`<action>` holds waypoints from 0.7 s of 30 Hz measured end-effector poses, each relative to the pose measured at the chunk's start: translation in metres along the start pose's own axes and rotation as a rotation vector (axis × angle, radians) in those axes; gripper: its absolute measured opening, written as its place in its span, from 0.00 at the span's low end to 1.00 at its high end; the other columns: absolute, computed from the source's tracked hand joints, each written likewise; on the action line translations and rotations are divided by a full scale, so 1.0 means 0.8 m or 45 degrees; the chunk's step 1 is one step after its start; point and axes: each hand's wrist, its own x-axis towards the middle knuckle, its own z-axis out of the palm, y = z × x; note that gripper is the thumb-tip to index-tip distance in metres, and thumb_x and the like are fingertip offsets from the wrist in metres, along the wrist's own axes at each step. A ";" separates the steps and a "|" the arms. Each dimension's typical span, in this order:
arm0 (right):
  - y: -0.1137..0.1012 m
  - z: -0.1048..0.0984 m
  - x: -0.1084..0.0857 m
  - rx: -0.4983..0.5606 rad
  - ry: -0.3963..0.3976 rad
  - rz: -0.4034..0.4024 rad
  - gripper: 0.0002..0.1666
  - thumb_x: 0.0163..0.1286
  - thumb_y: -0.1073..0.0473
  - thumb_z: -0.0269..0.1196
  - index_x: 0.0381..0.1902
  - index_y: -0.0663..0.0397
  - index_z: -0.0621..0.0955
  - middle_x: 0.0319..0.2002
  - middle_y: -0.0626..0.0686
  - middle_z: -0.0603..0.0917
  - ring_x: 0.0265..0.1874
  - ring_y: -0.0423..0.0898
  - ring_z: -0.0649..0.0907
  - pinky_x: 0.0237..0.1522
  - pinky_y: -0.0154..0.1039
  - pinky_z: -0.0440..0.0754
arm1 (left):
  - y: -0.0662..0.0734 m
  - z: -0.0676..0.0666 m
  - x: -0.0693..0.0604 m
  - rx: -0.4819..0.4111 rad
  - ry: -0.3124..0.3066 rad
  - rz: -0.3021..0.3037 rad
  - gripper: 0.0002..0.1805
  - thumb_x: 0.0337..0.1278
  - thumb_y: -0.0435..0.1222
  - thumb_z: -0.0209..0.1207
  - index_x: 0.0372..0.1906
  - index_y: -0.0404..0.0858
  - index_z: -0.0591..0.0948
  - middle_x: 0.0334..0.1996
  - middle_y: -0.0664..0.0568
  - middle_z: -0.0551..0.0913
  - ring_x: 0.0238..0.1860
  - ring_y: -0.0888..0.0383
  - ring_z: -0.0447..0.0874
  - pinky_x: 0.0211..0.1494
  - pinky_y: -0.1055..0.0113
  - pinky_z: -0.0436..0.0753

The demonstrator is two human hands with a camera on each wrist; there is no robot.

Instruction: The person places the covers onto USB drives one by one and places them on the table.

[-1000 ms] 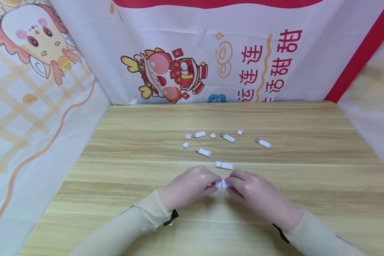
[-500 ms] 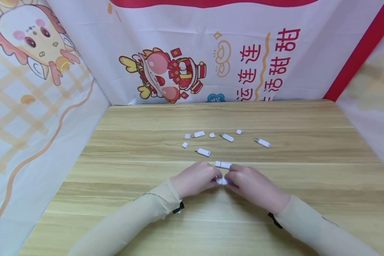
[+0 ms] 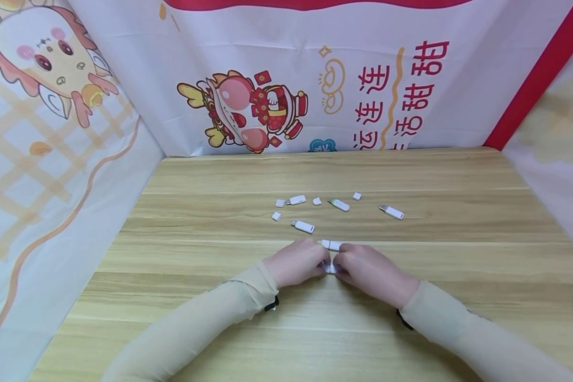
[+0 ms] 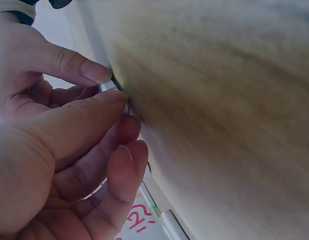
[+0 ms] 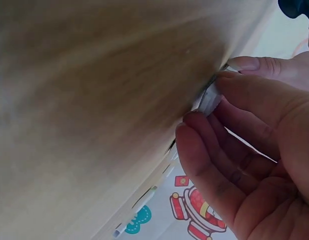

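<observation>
Table: light wood-grain top (image 3: 248, 329), rear corners rounded. Rear: white backdrop cloth (image 3: 310, 63) with red edging, a cartoon figure and red characters printed sideways. Left: a checked, printed side cloth (image 3: 33, 175). Right: a pale side cloth (image 3: 563, 143) with a faint blotch.

Laid out on the far half: four uncapped USB sticks, comprising one upper left (image 3: 296, 200), one green at the plug end (image 3: 340, 205), one far right (image 3: 393, 212) and one nearer (image 3: 303, 227). Four small caps, loose among them: two at the left (image 3: 279, 203) (image 3: 276, 216), one rounded (image 3: 317, 201), one at the rear (image 3: 357, 196).

Just beyond the hands: one capped stick (image 3: 331, 244), its right end covered by the right hand; contact cannot be told.

Held: one white stick (image 3: 330, 269), low over the table front of centre, mostly hidden by fingers. Left hand (image 3: 298, 262): thumb and fingers pinch its left end. Right hand (image 3: 374, 270): thumb and fingers pinch its right end. Forearms in beige sleeves (image 3: 196, 326) slant inward from the lower corners, fingertips nearly meeting.
</observation>
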 end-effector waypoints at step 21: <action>0.023 -0.008 0.027 0.168 -0.054 0.066 0.15 0.54 0.74 0.69 0.17 0.51 0.80 0.19 0.45 0.78 0.19 0.37 0.71 0.21 0.32 0.72 | -0.015 -0.007 0.028 -0.101 -0.026 -0.093 0.03 0.49 0.30 0.72 0.29 0.38 0.88 0.24 0.57 0.85 0.25 0.65 0.78 0.31 0.76 0.76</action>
